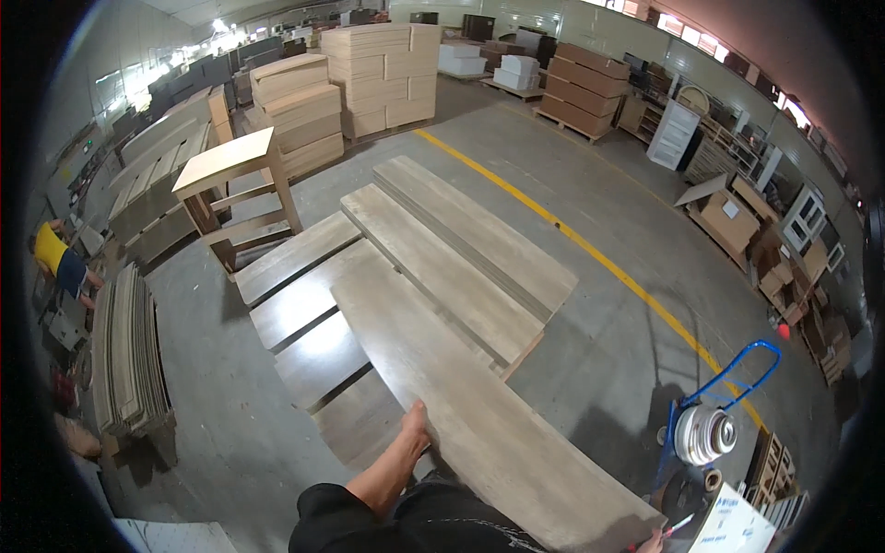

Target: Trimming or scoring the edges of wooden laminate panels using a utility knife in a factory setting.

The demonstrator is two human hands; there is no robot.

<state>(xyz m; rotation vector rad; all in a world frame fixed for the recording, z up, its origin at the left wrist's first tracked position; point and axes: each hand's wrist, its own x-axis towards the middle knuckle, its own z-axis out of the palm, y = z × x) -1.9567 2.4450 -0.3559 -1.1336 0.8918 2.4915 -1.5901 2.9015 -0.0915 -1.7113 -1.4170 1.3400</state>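
A long wood-grain board [479,415] slants across in front of me, its near end at the lower right. My left hand [415,429] is closed on the board's left edge, thumb on top and fingers hidden underneath. At the near right corner, my right hand [653,542] shows only in part at the picture's lower edge, closed at the board's end. A slim red and white tool [680,525] sticks out beside it; its kind is unclear. Beyond the held board lie stacked matching boards [442,267], with several more [318,332] in rows to the left.
A wooden stool-like stand [226,166] is at the far left of the boards. Upright panels [129,350] stand on the left, near a person in yellow [57,247]. A blue hand truck [756,355] with silver rolls [705,435] is at right. A yellow line [590,249] crosses the floor.
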